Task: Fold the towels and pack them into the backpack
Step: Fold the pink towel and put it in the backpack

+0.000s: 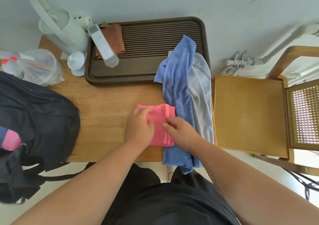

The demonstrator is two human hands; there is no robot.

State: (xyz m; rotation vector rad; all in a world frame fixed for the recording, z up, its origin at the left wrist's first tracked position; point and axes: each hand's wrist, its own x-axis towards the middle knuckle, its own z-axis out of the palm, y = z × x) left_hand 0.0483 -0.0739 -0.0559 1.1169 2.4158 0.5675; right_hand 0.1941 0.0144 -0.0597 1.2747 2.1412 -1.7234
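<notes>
A pink towel (159, 119), folded into a small layered rectangle, lies on the wooden table (107, 102) near its front edge. My left hand (139, 128) rests flat on its left part, fingers spread. My right hand (179, 129) touches its right edge with the fingertips. Just right of it a blue towel (176, 86) lies unfolded in a long heap over a grey towel (201, 90); both hang over the table's front edge. The black backpack (34, 121) sits at the table's left end, with something pink and blue (10, 138) showing at its opening.
A dark slatted tray (155, 29) at the back holds a brown cloth (114, 38) and a white remote (102, 45). A white kettle (63, 29) and a plastic bag (32, 66) stand at the back left. A wooden chair (248, 114) adjoins the table's right side.
</notes>
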